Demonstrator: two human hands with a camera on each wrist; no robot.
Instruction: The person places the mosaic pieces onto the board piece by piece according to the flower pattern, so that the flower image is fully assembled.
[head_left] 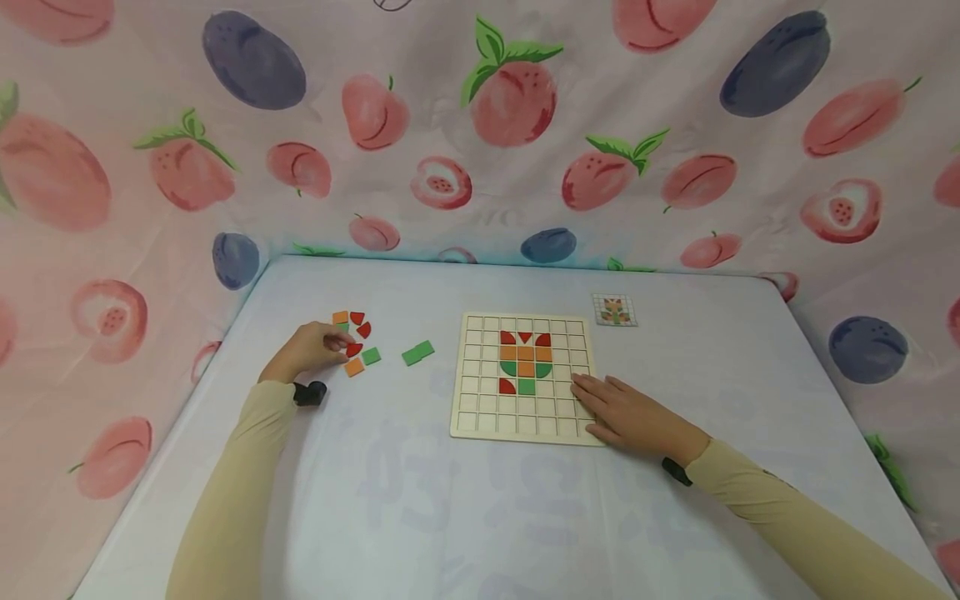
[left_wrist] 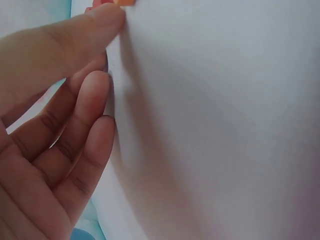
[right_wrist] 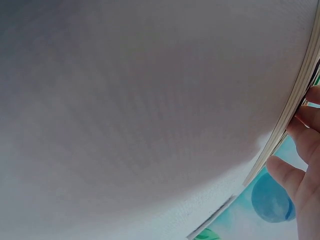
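Note:
At the pile on the left, my left hand (head_left: 315, 346) has its thumb and a fingertip at either side of a red rounded tile (head_left: 354, 350), pinching it. In the left wrist view the thumb hides most of that tile. My right hand (head_left: 637, 417) rests with extended fingers on the right edge of a wooden grid board (head_left: 480, 421). On the board lie red, orange and green tiles, among them an orange square (head_left: 526, 368) and a green square (head_left: 527, 387). The right wrist view shows the fingers against the board's edge (right_wrist: 280, 132).
Around the left hand lie loose tiles: an orange square (head_left: 354, 367), a green square (head_left: 371, 357) and a red quarter-circle (head_left: 363, 330). Two green tiles (head_left: 417, 353) lie between pile and board. A small pattern card (head_left: 614, 310) lies behind the board. Fruit-printed cloth (head_left: 442, 83) surrounds the white table.

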